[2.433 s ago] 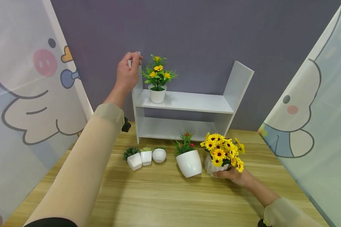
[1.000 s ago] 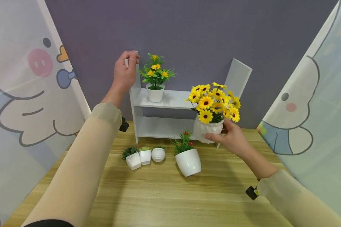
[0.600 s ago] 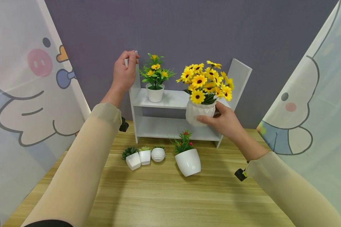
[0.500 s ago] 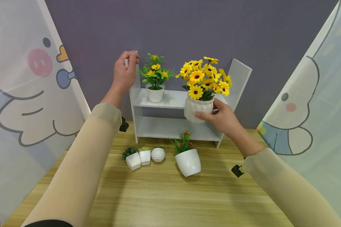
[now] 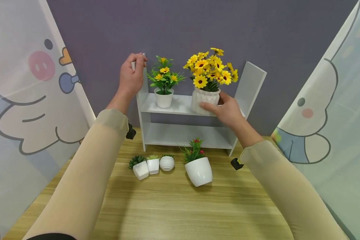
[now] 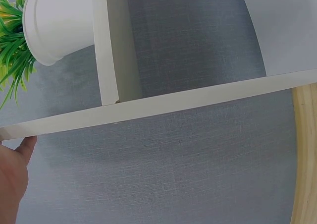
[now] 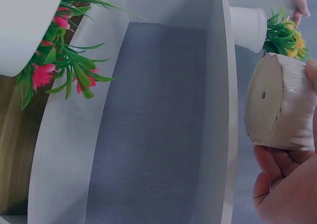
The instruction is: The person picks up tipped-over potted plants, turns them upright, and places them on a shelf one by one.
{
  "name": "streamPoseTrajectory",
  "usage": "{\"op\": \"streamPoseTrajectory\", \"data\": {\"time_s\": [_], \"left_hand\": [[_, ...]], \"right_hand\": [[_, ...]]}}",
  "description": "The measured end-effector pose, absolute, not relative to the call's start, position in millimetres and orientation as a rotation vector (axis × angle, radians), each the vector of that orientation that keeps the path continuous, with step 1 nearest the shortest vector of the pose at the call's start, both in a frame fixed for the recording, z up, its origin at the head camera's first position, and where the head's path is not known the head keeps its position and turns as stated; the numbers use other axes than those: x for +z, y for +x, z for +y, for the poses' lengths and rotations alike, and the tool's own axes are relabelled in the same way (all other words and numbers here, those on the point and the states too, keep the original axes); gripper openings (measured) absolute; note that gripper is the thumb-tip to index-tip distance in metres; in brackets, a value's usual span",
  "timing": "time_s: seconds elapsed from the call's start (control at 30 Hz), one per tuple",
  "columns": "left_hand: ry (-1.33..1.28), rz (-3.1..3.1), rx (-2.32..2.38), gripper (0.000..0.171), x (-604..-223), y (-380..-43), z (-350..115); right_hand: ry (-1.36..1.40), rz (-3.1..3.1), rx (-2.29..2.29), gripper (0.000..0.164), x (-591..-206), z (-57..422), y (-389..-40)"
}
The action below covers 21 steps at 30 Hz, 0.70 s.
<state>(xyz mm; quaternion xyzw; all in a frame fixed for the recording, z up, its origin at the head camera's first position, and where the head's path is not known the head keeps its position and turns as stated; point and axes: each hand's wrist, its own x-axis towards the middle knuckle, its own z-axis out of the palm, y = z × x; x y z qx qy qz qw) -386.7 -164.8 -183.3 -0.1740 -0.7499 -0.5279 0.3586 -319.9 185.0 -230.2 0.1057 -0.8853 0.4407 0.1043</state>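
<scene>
My right hand [image 5: 228, 110] grips a white ribbed pot of yellow sunflowers [image 5: 208, 80], held upright in front of the upper shelf board. In the right wrist view the bottom of the sunflower pot [image 7: 265, 97] shows, a gap apart from the shelf board's edge. With curled fingers my left hand [image 5: 132, 74] holds the top of the left side panel of the white shelf [image 5: 186, 130]. Beside that hand a small white pot with yellow flowers [image 5: 164, 98] stands on the upper board. The left wrist view shows my left hand [image 6: 12, 172] at the panel's end.
On the wooden table [image 5: 174, 206] in front of the shelf lie several more pots. A larger white pot with red flowers [image 5: 199, 171] lies tilted. Left of it are small succulents: a square pot [image 5: 141, 170], another [image 5: 153, 166] and a round one [image 5: 167, 163]. Behind stands a grey wall [image 5: 198, 26].
My right hand has lifted the sunflower pot off the table, up and leftward to the level of the upper shelf board. My left hand has stayed on the side panel.
</scene>
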Motion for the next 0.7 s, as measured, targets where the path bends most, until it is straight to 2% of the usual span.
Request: {"op": "streamPoseTrajectory", "data": {"time_s": [0.23, 0.5, 0.7], "left_hand": [[-0.431, -1.951, -1.359, 0.034, -184.3, -385.2, -165.4], [-0.444, -1.936, -1.361, 0.040, -184.4, -386.4, -164.5], [-0.453, -1.927, -1.364, 0.036, -184.0, -386.2, -164.3]], "right_hand": [[0.281, -2.612, 1.316, 0.088, -234.9, 175.8, -335.3], [0.242, -2.607, 1.317, 0.087, -237.5, 169.2, -346.9], [0.207, -2.630, 1.313, 0.091, -237.5, 164.2, -354.0]]}}
